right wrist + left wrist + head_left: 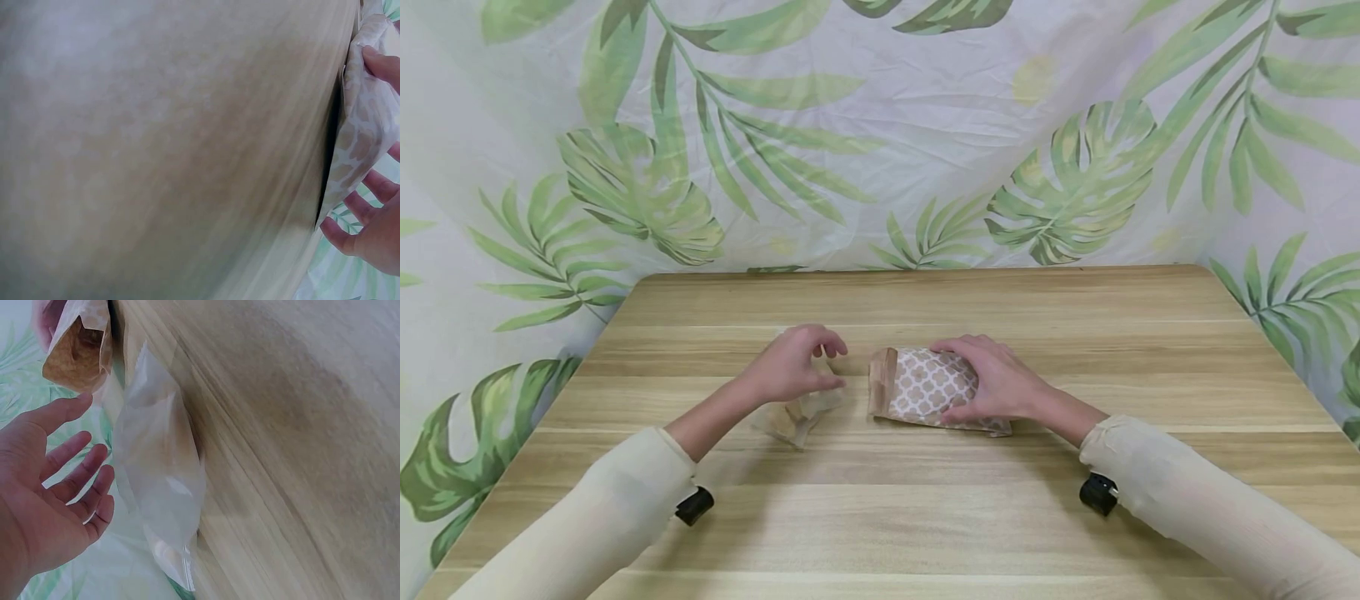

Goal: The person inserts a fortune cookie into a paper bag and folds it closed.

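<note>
Packet [159, 469]: just beside left hand [793, 362], fingers apart, centre-left of frame
Bag [925, 387]: long axis crosswise, mouth leftward
Right hand [1000, 379]: fingers clamped on bag

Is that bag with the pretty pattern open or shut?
Open. The patterned bag gapes at one end, and its brown inside shows in the left wrist view.

Wood-grain tbl [887, 517]: patterned paper bag [925, 385], translucent pkt [159, 450] nr it.
</note>
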Demonstrator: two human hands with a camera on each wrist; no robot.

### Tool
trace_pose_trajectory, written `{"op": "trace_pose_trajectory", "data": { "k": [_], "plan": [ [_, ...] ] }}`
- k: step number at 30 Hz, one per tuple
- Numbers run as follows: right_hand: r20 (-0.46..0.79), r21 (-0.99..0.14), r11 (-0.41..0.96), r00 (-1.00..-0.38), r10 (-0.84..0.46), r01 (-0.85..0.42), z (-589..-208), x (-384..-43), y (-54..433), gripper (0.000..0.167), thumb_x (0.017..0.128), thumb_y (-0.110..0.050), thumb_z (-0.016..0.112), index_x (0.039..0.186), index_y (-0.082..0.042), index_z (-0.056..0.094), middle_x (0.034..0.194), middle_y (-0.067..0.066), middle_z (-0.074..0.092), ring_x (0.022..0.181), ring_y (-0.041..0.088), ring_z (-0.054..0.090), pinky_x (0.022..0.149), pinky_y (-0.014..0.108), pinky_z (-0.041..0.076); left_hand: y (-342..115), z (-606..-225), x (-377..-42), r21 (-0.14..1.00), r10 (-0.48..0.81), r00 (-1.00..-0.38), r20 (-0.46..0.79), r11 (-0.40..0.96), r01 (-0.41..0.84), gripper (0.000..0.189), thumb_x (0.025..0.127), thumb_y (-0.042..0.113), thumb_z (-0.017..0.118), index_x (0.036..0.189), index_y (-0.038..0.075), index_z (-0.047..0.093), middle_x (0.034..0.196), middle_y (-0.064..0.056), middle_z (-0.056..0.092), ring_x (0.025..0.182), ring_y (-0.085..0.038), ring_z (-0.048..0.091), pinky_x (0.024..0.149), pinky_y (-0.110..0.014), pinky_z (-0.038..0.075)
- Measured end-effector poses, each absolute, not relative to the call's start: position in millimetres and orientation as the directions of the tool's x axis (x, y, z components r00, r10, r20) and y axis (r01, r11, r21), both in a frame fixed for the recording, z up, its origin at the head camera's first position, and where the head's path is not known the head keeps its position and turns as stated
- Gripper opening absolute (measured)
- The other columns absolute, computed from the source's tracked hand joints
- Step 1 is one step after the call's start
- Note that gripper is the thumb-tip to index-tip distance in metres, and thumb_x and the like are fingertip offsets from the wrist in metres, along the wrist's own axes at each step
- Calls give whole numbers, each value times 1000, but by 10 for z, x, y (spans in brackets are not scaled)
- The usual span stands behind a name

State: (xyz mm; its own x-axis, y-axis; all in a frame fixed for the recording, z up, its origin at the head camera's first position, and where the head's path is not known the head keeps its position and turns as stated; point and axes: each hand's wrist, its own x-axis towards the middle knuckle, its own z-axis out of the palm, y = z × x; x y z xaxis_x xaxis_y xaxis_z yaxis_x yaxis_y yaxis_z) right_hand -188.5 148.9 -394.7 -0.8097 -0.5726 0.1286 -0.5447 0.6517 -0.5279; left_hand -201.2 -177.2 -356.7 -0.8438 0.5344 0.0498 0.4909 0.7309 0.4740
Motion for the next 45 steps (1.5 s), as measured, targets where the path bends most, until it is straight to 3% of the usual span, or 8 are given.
{"op": "trace_pose_trajectory", "data": {
  "k": [7,14,23,35,45],
  "plan": [
    [125,-522,657,-811,-572,-544,-3956,-1890,1491,97,64,-44,96,147,-14,55,145,13,60,132,37,53,111,63,37,-1837,-3576,-1965,339,511,-859,38,802,492,54,73,32,94,115,3,74,106,-12,69,104,-34,63,90,-54,48],
    [117,-520,663,-813,-570,-539,-3945,-1885,1482,97,64,-44,96,147,-16,55,145,12,59,133,37,52,112,64,37,-1891,-3559,-1913,290,481,-875,-46,845,449,73,68,45,95,126,7,70,121,-16,64,116,-39,57,97,-63,43],
    [112,-518,667,-816,-567,-535,-3949,-1892,1486,97,64,-43,96,147,-15,55,146,13,59,135,38,51,114,65,34,-1905,-3569,-1933,307,487,-869,-85,843,442,74,69,35,96,129,5,68,122,-20,61,116,-41,57,98,-61,45],
    [129,-514,660,-810,-572,-548,-3933,-1879,1480,97,64,-43,97,146,-13,55,145,14,59,133,39,52,112,64,36,-1913,-3574,-1935,229,470,-873,-132,871,434,80,69,40,95,136,10,65,126,-19,62,121,-42,56,101,-68,41],
    [120,-515,662,-811,-572,-544,-3931,-1880,1484,97,64,-44,96,147,-14,55,145,13,59,134,38,52,112,64,37,-1916,-3585,-1933,258,482,-872,-80,855,449,71,71,25,92,134,9,64,129,-19,64,123,-44,57,103,-68,40]
  ]
}}
